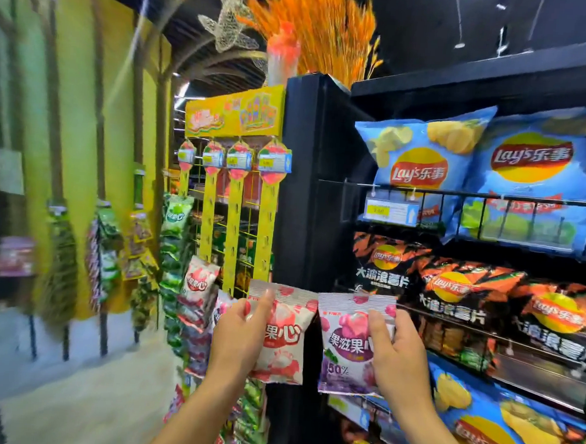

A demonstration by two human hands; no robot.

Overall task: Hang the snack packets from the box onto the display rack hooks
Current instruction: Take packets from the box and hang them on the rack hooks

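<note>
My two hands each grip a snack packet before the yellow display rack (237, 218) — my left hand (240, 335) curls round a red-and-white packet (284, 338), my right hand (397, 351) pinches a purple packet (346, 345) beside it, thumbs on the fronts — black chip shelves (492, 199) at right.
</note>
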